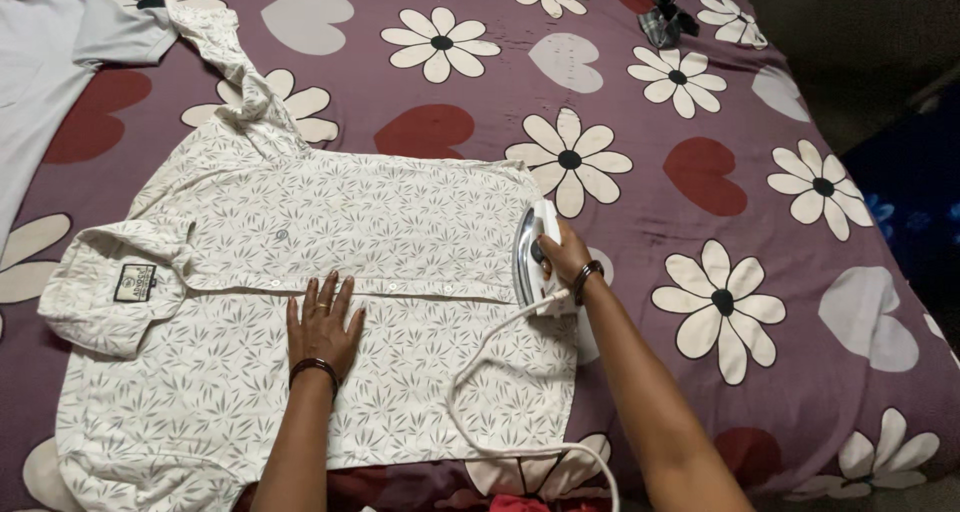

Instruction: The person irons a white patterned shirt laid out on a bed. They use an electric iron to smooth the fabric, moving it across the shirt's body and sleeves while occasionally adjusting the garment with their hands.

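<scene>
Cloth of the short-sleeved shirt (pixel 330 302), white with a fine grey leaf print, is judged light, soft and apt to slide or wrinkle, so it is best pinned flat by the front panel rather than gripped; it is spread face up on the purple bedsheet (pixel 780 172) of daisies and hearts. The left hand (pixel 322 324) is pressed on it open with fingers spread. The right hand (pixel 562 255) is closed around the handle of the white iron (pixel 530 257), tipped on edge at the hem and judged heavier and rigid, its cord (pixel 500 412) looped over the shirt.

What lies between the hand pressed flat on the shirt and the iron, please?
In the head view, only patterned shirt fabric lies between the left hand and the iron, crossed by the buttoned placket; the white cord loops just below.
</scene>
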